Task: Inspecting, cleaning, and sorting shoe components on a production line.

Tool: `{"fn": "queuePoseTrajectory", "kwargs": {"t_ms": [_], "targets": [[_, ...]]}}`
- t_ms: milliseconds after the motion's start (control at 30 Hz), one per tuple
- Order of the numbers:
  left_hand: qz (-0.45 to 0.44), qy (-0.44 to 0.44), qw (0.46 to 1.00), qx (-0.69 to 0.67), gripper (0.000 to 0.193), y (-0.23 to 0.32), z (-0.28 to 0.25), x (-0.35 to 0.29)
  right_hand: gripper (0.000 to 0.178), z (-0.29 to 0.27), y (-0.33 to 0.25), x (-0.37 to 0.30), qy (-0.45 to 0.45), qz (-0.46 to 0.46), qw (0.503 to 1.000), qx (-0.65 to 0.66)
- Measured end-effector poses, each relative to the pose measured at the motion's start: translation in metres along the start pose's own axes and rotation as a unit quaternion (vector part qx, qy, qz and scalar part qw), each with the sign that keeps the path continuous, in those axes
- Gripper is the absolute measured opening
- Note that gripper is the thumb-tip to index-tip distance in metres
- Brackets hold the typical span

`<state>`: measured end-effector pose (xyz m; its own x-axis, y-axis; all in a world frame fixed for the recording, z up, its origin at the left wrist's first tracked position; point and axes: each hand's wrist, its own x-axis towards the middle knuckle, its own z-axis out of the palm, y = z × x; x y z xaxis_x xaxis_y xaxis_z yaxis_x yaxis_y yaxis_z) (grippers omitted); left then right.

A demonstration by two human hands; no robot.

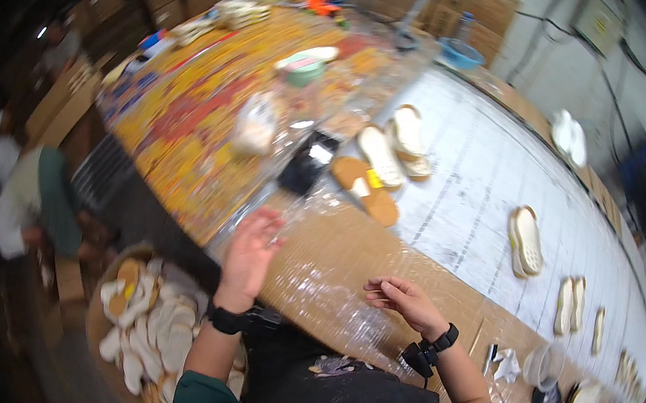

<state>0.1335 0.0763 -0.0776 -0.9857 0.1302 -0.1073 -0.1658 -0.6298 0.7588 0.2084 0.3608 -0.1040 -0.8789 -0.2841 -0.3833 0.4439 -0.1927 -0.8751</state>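
My left hand is raised over the left end of the plastic-wrapped cardboard, fingers apart and a little blurred, holding nothing. Over the right part of that cardboard is my right hand, its fingers loosely bent and no object visible in it. Beyond the hands lies a tan shoe sole with a yellow sticker, tan face up. Touching it or close beside it are a cream sole and another cream sole at the edge of the white belt. A dark phone-like slab lies left of them.
More soles stand spaced along the belt to the right. A large container of soles is at lower left. The paint-stained table bears a plastic bag and a green bowl. Another person bends at the left.
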Motion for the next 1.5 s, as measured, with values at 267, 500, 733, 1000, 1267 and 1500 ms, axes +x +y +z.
{"fn": "queuePoseTrajectory", "kwargs": {"t_ms": [267,500,733,1000,1267,1500], "targets": [[0.057,-0.064,0.724,0.685,0.075,-0.171,0.125,0.175,0.029,-0.072,0.015,-0.019,0.155,-0.07,0.98,0.102],[-0.023,0.093,0.7,0.708,0.094,-0.18,0.148,0.183,0.026,-0.073,0.037,-0.024,0.189,-0.088,0.958,0.195],[-0.076,-0.151,0.985,0.038,0.079,-0.126,0.163,0.064,0.04,-0.024,-0.001,-0.027,0.124,-0.159,0.949,0.242],[-0.032,-0.282,0.952,0.112,0.056,-0.099,0.156,-0.025,0.05,0.009,-0.005,-0.074,0.067,-0.138,0.964,0.217],[0.035,-0.219,0.973,0.067,0.07,-0.121,0.135,-0.057,0.064,0.039,-0.014,-0.12,0.355,-0.237,0.704,-0.568],[-0.239,-0.112,0.963,-0.057,0.031,-0.103,0.137,-0.056,0.065,0.051,-0.009,-0.127,0.306,-0.363,0.807,-0.351]]}}
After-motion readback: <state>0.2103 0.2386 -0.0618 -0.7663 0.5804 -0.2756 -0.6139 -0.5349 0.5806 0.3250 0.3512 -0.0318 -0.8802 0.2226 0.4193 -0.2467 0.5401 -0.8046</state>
